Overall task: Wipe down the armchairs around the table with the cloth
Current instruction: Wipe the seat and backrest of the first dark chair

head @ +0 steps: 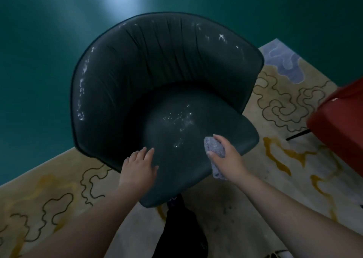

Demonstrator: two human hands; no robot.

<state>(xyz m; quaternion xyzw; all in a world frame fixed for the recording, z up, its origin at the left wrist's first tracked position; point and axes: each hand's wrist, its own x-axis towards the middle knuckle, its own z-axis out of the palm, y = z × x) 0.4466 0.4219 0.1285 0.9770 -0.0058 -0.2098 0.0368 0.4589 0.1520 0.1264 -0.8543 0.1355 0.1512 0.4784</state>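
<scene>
Fingers of the right hand are curled over a bunched grey cloth, the thumb pinching it from the near side, so the cloth is clamped in the grip with a loose end hanging below the wrist. The cloth sits against the front right part of the seat of a dark green armchair, close to the seat's edge. On the left hand the fingers lie straight and slightly spread, resting flat on the front left part of the same seat and holding nothing.

White specks and smears show on the seat between the two hands and a little beyond them, and more pale marks run along the top rim of the curved backrest, heaviest down its left side. The armchair stands partly on a cream rug patterned with dark curling outlines and yellow patches, and partly on a teal floor with a bright patch of reflected light near the top. A red armchair shows at the right edge, standing on the rug, well apart from the green one.
</scene>
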